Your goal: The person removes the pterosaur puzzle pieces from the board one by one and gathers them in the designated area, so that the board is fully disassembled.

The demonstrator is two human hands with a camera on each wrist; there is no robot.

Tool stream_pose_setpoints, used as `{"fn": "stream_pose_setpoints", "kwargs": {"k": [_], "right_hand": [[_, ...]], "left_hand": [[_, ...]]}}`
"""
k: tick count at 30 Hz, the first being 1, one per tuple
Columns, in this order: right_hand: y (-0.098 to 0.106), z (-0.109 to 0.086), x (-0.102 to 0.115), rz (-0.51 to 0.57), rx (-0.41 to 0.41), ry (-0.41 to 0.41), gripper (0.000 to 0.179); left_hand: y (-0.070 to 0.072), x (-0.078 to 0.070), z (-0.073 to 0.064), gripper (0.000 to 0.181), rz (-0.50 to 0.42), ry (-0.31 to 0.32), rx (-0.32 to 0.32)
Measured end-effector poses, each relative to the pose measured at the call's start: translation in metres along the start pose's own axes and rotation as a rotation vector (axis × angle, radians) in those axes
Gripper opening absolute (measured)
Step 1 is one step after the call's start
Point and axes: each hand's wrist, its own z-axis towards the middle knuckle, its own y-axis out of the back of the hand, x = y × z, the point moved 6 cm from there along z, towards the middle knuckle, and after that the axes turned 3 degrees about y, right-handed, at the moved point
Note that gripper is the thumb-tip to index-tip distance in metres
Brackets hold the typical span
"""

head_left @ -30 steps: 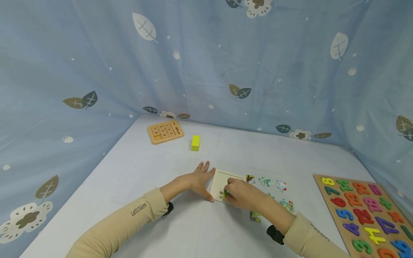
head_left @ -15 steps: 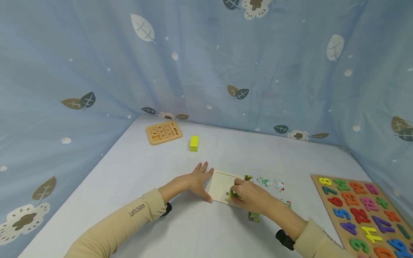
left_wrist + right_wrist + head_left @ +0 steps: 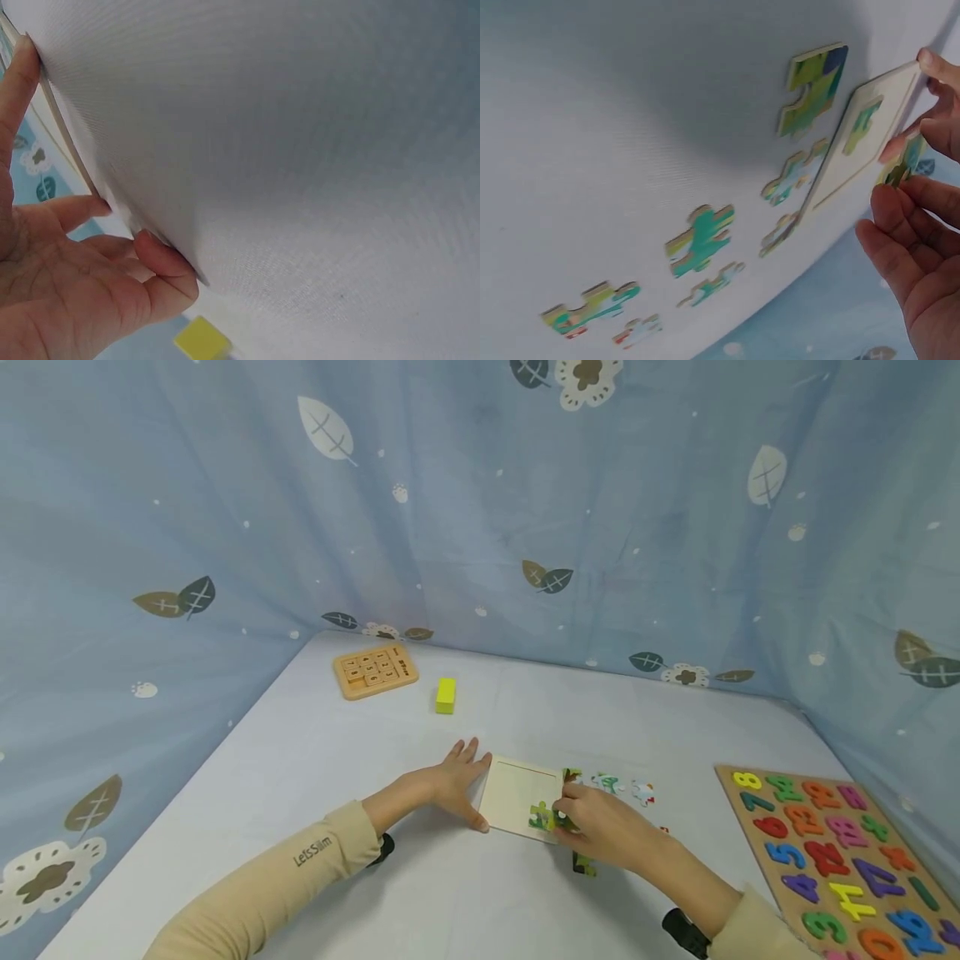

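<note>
My left hand (image 3: pixel 455 783) lies spread beside the pale wooden puzzle tray (image 3: pixel 512 779), its thumb and index fingertips touching the tray's left edge. Between thumb and fingers, my right hand (image 3: pixel 600 827) pinches a green jigsaw piece (image 3: pixel 909 159) over the tray's right part; the fingers partly cover it. Another green and yellow jigsaw piece (image 3: pixel 540 817) lies in the tray, just left of those fingers. Several loose jigsaw pieces (image 3: pixel 703 240) are spread on the white cloth to the right of the tray, some hidden under the right hand in the head view.
A number board (image 3: pixel 825 852) with coloured figures lies at the right. Farther back are a yellow block (image 3: pixel 446 696) and a wooden sliding number puzzle (image 3: pixel 375 671). Blue patterned curtains (image 3: pixel 450 510) enclose the table's back and sides.
My right hand has moved rightward over the tray, and the jigsaw piece lying in it now shows more fully. The left hand keeps its place at the tray's edge.
</note>
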Motion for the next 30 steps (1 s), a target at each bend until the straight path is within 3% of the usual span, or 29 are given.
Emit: {"fn": "stream_pose_setpoints", "kwargs": {"k": [30], "right_hand": [[0.001,-0.053,-0.008,-0.016,-0.020,-0.073,0.014]], "left_hand": [[0.002,-0.002,-0.001,0.110,0.001,-0.006,0.009]]}}
